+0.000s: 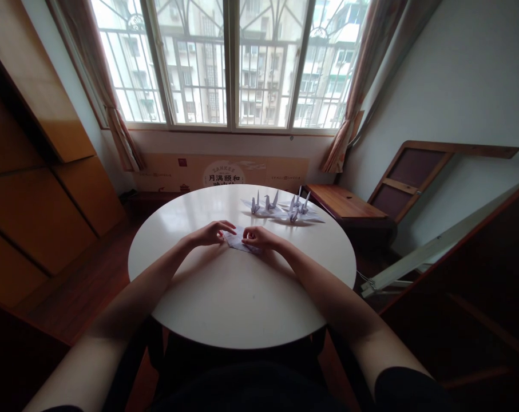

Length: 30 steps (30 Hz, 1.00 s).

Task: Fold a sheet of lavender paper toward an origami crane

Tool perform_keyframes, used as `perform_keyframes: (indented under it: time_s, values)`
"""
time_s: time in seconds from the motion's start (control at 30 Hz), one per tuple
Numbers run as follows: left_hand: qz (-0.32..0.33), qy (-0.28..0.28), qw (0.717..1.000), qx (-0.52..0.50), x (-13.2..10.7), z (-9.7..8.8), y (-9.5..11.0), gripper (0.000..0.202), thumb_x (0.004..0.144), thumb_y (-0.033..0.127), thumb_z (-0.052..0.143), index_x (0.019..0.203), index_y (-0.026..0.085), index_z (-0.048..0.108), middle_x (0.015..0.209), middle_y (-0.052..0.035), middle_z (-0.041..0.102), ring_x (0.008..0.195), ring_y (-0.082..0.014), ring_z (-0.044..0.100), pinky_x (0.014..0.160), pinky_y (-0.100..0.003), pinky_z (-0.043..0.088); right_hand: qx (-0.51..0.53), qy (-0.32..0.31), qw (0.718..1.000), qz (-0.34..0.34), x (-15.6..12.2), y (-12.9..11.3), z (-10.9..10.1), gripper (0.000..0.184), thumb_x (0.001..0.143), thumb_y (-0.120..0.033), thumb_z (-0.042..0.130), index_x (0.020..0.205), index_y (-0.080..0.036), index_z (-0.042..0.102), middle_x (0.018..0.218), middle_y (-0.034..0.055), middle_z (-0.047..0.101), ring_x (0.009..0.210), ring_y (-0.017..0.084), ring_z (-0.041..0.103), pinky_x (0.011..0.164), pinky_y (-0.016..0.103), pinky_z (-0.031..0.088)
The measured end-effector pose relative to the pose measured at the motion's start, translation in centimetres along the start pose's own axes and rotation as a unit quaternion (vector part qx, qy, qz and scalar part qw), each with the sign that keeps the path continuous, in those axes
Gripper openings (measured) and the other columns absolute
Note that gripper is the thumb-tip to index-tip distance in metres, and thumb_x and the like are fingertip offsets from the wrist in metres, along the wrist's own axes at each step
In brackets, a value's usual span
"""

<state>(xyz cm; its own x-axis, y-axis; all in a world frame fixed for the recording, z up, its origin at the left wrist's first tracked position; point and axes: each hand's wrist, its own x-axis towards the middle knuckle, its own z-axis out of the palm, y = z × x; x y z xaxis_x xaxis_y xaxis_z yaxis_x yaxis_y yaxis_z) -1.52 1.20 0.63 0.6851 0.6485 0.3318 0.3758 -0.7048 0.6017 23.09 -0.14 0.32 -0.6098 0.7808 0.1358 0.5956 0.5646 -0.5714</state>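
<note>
"Where's the paper [237,236]?"

"Near the middle of the round table [242,297]."

"What of the left hand [213,233]?"

"Loosely curved at the paper's edge, fingers parted. The right hand [261,237] bends over it; whether pinching, one can't tell. Paper cranes [272,202] stand toward the table's far right edge."

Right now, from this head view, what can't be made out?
All in the head view:
Paper: its right part is covered by the right hand; its creases are too small and blurred.
Left hand: too small to tell whether its fingertips press the paper.
Paper birds: those at right overlap, hiding parts of one another.
Cardboard: its lower lettering is hidden by the table.
</note>
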Motion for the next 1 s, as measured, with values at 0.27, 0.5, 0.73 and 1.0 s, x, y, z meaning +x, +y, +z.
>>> perform_keyframes:
  time_s: [0.27,0.5,0.73,1.0]
  values:
    - [0.019,0.049,0.998,-0.039,0.2,0.5,-0.2,0.032,0.073,0.022,0.067,0.104,0.019,0.074,0.115,-0.0134,0.064,0.099,-0.0225,0.064,0.081,-0.036,0.057,-0.003,0.000,1.000,0.000,-0.2,-0.4,-0.2,0.018,0.080,-0.028,0.064,0.090,-0.013,0.067,0.070,-0.0003,0.056,0.061,0.010,0.048,0.058,0.021,0.035]
    - [0.036,-0.015,0.999,-0.007,-0.1,-0.2,0.4,0.040,0.064,0.018,0.077,0.104,0.021,0.074,0.112,-0.0112,0.068,0.104,-0.0249,0.063,0.095,-0.039,0.048,0.008,0.001,1.000,0.011,-0.1,-0.5,-0.1,0.017,0.080,-0.027,0.064,0.089,-0.013,0.067,0.069,-0.0005,0.057,0.061,0.010,0.048,0.058,0.021,0.035]
    - [0.010,-0.050,0.998,-0.036,-0.1,-0.2,1.2,0.022,0.071,0.032,0.076,0.089,0.019,0.077,0.090,-0.0080,0.075,0.085,-0.0230,0.069,0.082,-0.032,0.051,0.006,-0.001,1.000,0.017,-0.4,-1.1,-0.2,0.014,0.080,-0.025,0.064,0.087,-0.013,0.066,0.068,-0.0014,0.054,0.059,0.009,0.046,0.057,0.020,0.035]
    - [0.023,-0.051,0.997,-0.061,0.0,-0.1,1.0,0.024,0.073,0.038,0.075,0.086,0.018,0.077,0.096,-0.0114,0.074,0.089,-0.0236,0.068,0.084,-0.035,0.050,0.002,-0.004,1.000,0.017,-0.3,-1.1,-0.2,0.015,0.081,-0.026,0.064,0.087,-0.013,0.066,0.067,-0.0015,0.053,0.059,0.009,0.046,0.056,0.021,0.034]
